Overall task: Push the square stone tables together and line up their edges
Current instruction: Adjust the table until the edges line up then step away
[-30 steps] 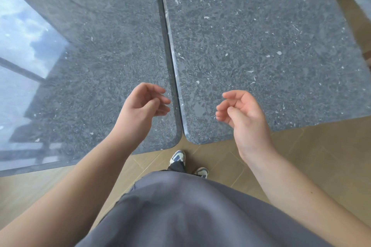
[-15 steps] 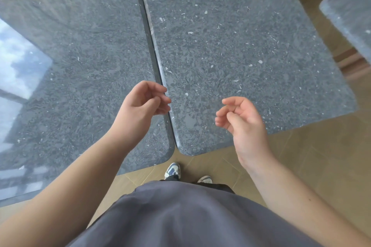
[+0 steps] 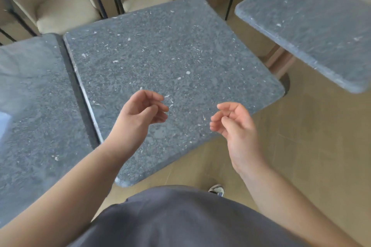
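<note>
The middle table [image 3: 172, 62] is the landmark: a square grey speckled stone top with rounded corners, seen turned so that one corner points toward the person and the opposite corner toward the chairs. Being square, it has no long axis; its diagonal runs roughly from near to far.

The left table [image 3: 34, 106] stands just beside its left edge. A thin dark seam runs between the two tops from near to far, leaning left as it recedes. The facing edges lie parallel, and the far corners meet almost level. The near end of the seam is hidden behind the left forearm, so whether the near corners match cannot be told.

A third table [image 3: 313, 26] stands well apart to the right of the middle table, with bare floor [image 3: 313, 146] between them, and a brown pedestal [image 3: 279, 62] shows under it.

The left hand [image 3: 140, 114] hovers over the near part of the middle table, fingers loosely curled, gripping nothing. The right hand [image 3: 234, 124] hovers just past that table's near right edge, over its rim and the floor, fingers likewise loosely curled and holding nothing. Whether either hand touches the stone cannot be told.

Cream chairs [image 3: 66, 10] stand beyond the far edges of the middle and left tables. A grey shirt [image 3: 180, 220] and one shoe [image 3: 217, 189] show nearer than the table's near corner.
</note>
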Action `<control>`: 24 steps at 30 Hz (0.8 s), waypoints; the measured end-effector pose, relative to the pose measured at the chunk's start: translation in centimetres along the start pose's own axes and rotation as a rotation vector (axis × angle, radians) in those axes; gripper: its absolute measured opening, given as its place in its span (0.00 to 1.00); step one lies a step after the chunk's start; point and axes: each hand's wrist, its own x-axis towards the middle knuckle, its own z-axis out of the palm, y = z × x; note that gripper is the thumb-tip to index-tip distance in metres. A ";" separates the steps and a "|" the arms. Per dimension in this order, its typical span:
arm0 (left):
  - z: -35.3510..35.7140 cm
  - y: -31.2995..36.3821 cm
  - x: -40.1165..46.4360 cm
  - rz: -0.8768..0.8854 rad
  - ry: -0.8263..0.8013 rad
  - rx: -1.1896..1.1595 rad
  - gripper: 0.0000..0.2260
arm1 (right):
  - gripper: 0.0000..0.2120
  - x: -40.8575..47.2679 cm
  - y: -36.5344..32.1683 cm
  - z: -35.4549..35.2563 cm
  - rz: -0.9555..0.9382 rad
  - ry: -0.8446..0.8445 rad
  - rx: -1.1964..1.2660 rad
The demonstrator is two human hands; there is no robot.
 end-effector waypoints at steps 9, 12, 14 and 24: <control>20.4 1.4 2.8 0.040 -0.167 -0.006 0.13 | 0.16 4.5 -4.8 -17.8 -0.085 0.120 -0.052; 26.0 1.7 3.7 0.048 -0.216 -0.008 0.13 | 0.16 5.8 -6.0 -23.0 -0.095 0.185 -0.056; 28.9 1.8 4.3 0.048 -0.255 0.003 0.12 | 0.17 6.6 -6.7 -25.6 -0.090 0.232 -0.039; 39.4 2.5 10.6 0.042 -0.377 0.012 0.12 | 0.18 11.8 -8.1 -33.9 -0.055 0.328 -0.082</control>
